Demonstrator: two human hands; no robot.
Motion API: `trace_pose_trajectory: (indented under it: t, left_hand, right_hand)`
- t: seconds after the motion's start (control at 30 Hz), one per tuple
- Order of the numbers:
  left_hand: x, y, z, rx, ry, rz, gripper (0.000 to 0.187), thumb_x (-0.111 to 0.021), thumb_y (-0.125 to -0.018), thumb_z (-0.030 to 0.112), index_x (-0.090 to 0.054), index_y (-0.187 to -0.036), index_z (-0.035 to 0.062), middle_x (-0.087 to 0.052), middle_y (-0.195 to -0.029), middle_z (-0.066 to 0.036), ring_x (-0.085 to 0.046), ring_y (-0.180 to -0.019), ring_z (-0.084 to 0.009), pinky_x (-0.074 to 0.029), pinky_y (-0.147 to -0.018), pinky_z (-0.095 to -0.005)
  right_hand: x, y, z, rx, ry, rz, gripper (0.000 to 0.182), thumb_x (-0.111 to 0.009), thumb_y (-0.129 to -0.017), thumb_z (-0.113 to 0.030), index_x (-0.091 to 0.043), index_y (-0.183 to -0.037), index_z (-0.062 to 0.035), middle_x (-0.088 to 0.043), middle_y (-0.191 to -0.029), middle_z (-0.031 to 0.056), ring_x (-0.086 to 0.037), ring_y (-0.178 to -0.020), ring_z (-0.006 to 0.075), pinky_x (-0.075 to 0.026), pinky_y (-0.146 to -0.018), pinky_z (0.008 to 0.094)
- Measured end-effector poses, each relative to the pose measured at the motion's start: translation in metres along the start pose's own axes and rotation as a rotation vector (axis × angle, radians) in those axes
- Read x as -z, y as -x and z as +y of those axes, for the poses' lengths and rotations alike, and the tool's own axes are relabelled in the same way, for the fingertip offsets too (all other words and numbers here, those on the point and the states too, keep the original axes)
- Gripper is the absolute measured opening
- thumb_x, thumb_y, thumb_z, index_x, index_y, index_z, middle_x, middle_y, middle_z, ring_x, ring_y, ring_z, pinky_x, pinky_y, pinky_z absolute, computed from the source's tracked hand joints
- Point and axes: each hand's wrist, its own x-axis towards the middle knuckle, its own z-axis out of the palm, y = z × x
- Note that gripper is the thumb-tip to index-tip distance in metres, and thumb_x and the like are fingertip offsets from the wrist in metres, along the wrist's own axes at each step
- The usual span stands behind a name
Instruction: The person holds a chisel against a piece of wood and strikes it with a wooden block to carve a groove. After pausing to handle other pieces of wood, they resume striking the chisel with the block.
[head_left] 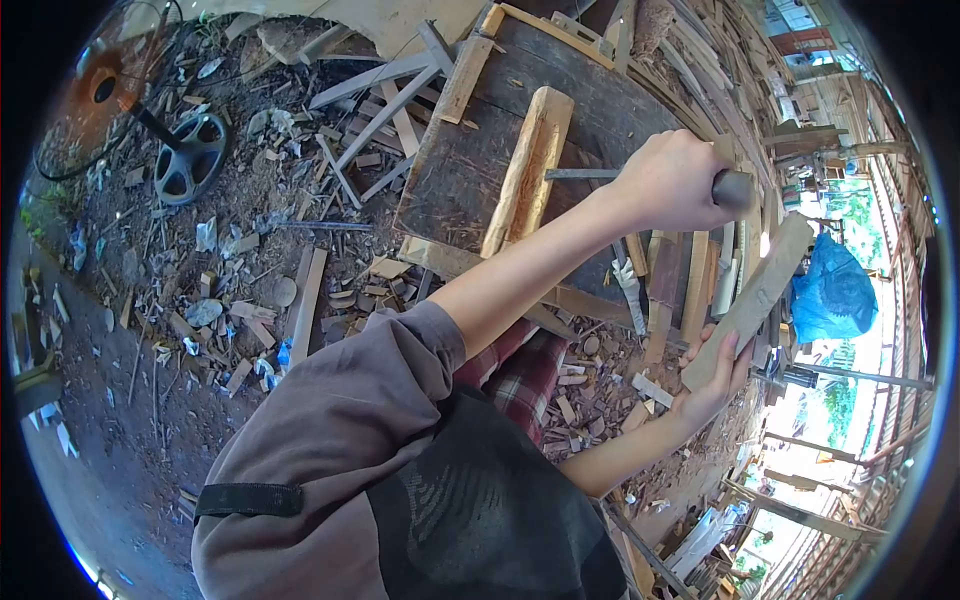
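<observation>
My left hand is closed round the dark round handle of a tool. Its flat metal blade sticks out on the other side of the fist, with its end over a grooved wooden block. Whether blade and block touch, I cannot tell. The block lies slantwise on a dark, worn wooden workbench. Lower right, my right hand grips the near end of a long flat piece of wood, its fingers wrapped round it. The wood's far end points up beside the tool handle.
Crossed wooden pieces lie left of the bench. Timber strips stand along its right side. A blue plastic bag is at the right. Wood offcuts cover the ground, and a black wheel is at the upper left.
</observation>
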Motion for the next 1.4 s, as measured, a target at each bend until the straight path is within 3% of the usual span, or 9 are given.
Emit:
trace_pose_trajectory:
  t: [0.3, 0.43, 0.6, 0.73, 0.97, 1.07, 1.27, 1.33, 1.4]
  left_hand:
    - [-0.015, 0.002, 0.001, 0.043, -0.033, -0.043, 0.026, -0.071, -0.065, 0.029, -0.066, -0.070, 0.0029, -0.062, -0.061, -0.017, -0.063, -0.063, -0.0361, -0.053, -0.064, -0.0426]
    - [-0.020, -0.001, -0.006, 0.060, -0.035, -0.061, 0.027, -0.071, -0.067, 0.032, -0.067, -0.071, 0.0052, -0.064, -0.065, -0.017, -0.065, -0.066, -0.0356, -0.053, -0.066, -0.0433]
    - [-0.031, -0.002, -0.005, 0.086, -0.107, -0.143, 0.026, -0.070, -0.067, 0.032, -0.067, -0.071, 0.0065, -0.064, -0.066, -0.016, -0.065, -0.067, -0.0355, -0.053, -0.067, -0.0429]
    - [-0.040, 0.003, -0.010, 0.068, -0.154, -0.166, 0.025, -0.070, -0.067, 0.031, -0.067, -0.071, 0.0068, -0.064, -0.066, -0.016, -0.065, -0.067, -0.0355, -0.054, -0.067, -0.0429]
    - [-0.040, 0.003, -0.008, 0.104, -0.146, -0.211, 0.023, -0.070, -0.066, 0.031, -0.068, -0.071, 0.0077, -0.065, -0.067, -0.016, -0.065, -0.067, -0.0352, -0.054, -0.067, -0.0429]
    - [-0.046, 0.002, -0.011, 0.106, -0.178, -0.222, 0.023, -0.070, -0.066, 0.030, -0.068, -0.071, 0.0079, -0.065, -0.068, -0.016, -0.065, -0.068, -0.0349, -0.054, -0.067, -0.0429]
    - [-0.050, 0.004, -0.013, 0.130, -0.211, -0.267, 0.023, -0.070, -0.067, 0.031, -0.070, -0.074, 0.0083, -0.066, -0.069, -0.016, -0.066, -0.070, -0.0349, -0.054, -0.069, -0.0426]
    - [-0.049, 0.002, -0.014, 0.147, -0.191, -0.264, 0.023, -0.070, -0.067, 0.030, -0.070, -0.074, 0.0085, -0.066, -0.070, -0.016, -0.066, -0.071, -0.0350, -0.054, -0.070, -0.0425]
    - [-0.054, 0.002, -0.020, 0.159, -0.234, -0.275, 0.022, -0.069, -0.067, 0.030, -0.070, -0.074, 0.0088, -0.066, -0.070, -0.016, -0.067, -0.071, -0.0348, -0.054, -0.070, -0.0425]
  right_hand:
    - [-0.028, -0.005, 0.008, 0.180, -0.337, 0.094, 0.054, -0.058, -0.091, -0.023, -0.039, -0.136, -0.0011, -0.055, -0.082, 0.0123, -0.050, -0.058, 0.0132, -0.037, -0.047, 0.0241]
    - [-0.017, -0.006, -0.013, 0.060, 0.028, -0.181, 0.057, -0.059, -0.090, -0.024, -0.038, -0.136, 0.0009, -0.055, -0.082, 0.0124, -0.050, -0.058, 0.0131, -0.038, -0.047, 0.0229]
    - [-0.025, -0.010, -0.024, 0.267, -0.335, 0.134, 0.050, -0.060, -0.090, -0.026, -0.045, -0.130, 0.0010, -0.053, -0.077, 0.0090, -0.049, -0.058, 0.0105, -0.038, -0.048, 0.0222]
    - [-0.027, -0.011, 0.003, 0.100, 0.055, -0.121, 0.052, -0.060, -0.089, -0.031, -0.047, -0.125, 0.0033, -0.053, -0.077, 0.0109, -0.050, -0.057, 0.0136, -0.038, -0.049, 0.0225]
    - [-0.008, -0.012, -0.008, 0.330, -0.295, 0.199, 0.049, -0.057, -0.091, -0.036, -0.047, -0.120, 0.0026, -0.056, -0.087, 0.0133, -0.051, -0.065, 0.0136, -0.038, -0.048, 0.0230]
    - [-0.021, -0.016, 0.028, 0.506, 0.237, 0.045, 0.047, -0.057, -0.091, -0.036, -0.051, -0.118, 0.0024, -0.056, -0.087, 0.0115, -0.051, -0.065, 0.0129, -0.040, -0.052, 0.0241]
    - [0.008, -0.010, 0.018, 0.338, -0.439, 0.110, 0.046, -0.061, -0.089, -0.021, -0.048, -0.128, 0.0008, -0.057, -0.104, 0.0182, -0.061, -0.078, 0.0185, -0.050, -0.068, 0.0301]
    - [0.010, -0.011, 0.050, 0.200, -0.188, 0.087, 0.050, -0.061, -0.089, -0.022, -0.046, -0.132, 0.0007, -0.057, -0.104, 0.0180, -0.060, -0.077, 0.0176, -0.049, -0.066, 0.0289]
    - [-0.014, -0.016, 0.051, 0.398, 0.184, 0.062, 0.056, -0.061, -0.089, -0.019, -0.040, -0.137, 0.0010, -0.058, -0.097, 0.0150, -0.059, -0.073, 0.0146, -0.047, -0.062, 0.0261]
